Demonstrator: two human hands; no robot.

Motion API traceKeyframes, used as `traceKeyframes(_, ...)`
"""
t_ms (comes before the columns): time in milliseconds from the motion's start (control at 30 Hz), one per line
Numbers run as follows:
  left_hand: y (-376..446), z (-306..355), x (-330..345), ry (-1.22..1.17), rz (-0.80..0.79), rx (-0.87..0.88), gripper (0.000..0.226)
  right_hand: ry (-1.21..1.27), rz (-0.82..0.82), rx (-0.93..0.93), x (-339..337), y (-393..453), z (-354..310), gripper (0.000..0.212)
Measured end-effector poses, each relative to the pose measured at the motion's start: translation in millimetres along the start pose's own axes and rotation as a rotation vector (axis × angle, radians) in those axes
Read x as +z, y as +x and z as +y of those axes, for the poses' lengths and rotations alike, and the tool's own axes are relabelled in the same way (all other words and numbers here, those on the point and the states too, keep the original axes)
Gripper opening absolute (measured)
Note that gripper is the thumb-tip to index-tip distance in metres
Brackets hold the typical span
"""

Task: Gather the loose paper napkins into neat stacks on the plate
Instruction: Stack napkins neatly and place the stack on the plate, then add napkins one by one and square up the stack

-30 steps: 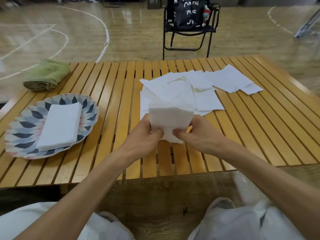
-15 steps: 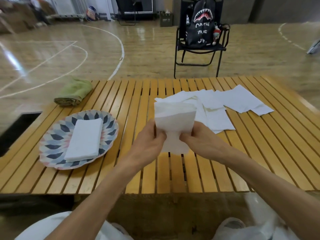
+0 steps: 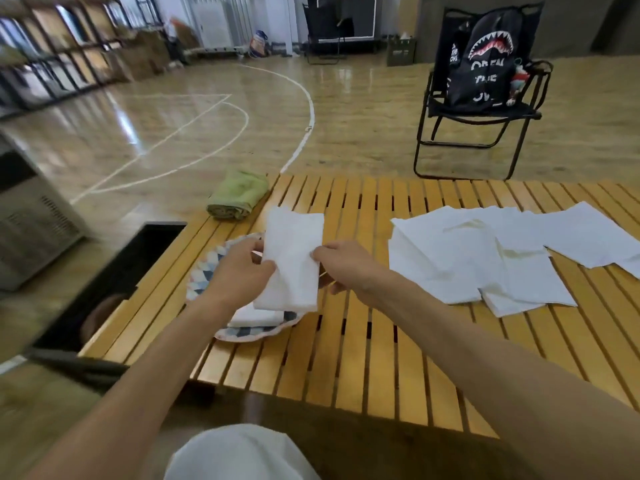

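Just left of the frame's middle, the left hand (image 3: 242, 271) and right hand (image 3: 341, 266) each pinch a long edge of a squared bundle of paper napkins (image 3: 292, 263), both grips closed on it, holding it above the patterned plate (image 3: 207, 271). A white stack (image 3: 258, 317) already on the plate shows below the bundle. This looks like the placing step. Next, the bundle likely needs lowering flat and square with that stack. More loose napkins (image 3: 485, 258) wait at right on the slatted table (image 3: 346, 358).

Head-worn camera looks forward and down, close over the slatted table (image 3: 363, 341).
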State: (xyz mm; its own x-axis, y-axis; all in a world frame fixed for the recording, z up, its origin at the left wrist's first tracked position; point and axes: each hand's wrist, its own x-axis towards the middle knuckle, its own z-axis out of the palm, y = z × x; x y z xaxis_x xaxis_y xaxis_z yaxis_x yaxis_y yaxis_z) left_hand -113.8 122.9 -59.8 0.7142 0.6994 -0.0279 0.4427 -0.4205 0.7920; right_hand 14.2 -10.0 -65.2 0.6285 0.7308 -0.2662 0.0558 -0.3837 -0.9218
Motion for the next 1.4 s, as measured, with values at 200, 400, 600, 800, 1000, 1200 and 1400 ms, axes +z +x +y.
traceKeyframes(200,17.6,-40.2,-20.4,0.148,0.034,-0.097,0.034,-0.069,-0.024,0.092,50.4,42.1,-0.7,0.025)
traceKeyframes(400,28.6,-70.7,-14.2,0.142,0.018,-0.124,0.039,-0.254,0.017,0.110,70.1,61.8,9.8,0.022)
traceKeyframes(600,30.3,-81.2,-6.6,0.234,0.067,-0.138,0.046,-0.424,0.066,-0.009,78.8,64.7,15.3,0.008)
traceKeyframes(800,21.3,-75.7,-4.9,0.721,0.123,0.289,0.050,-0.790,0.217,-0.365,85.3,50.6,21.7,0.041)
traceKeyframes(1000,17.5,-81.1,0.3,0.942,-0.072,0.265,0.067,-0.946,0.095,-0.419,93.6,47.2,30.1,0.027)
traceKeyframes(1200,14.0,-59.6,8.4,0.945,0.012,0.241,0.061,-0.899,0.107,-0.446,80.9,39.3,20.9,0.029)
traceKeyframes(1400,18.7,9.7,68.6,0.675,0.008,0.429,0.037,-0.859,0.215,-0.445,0.2,13.0,30.8,0.028)
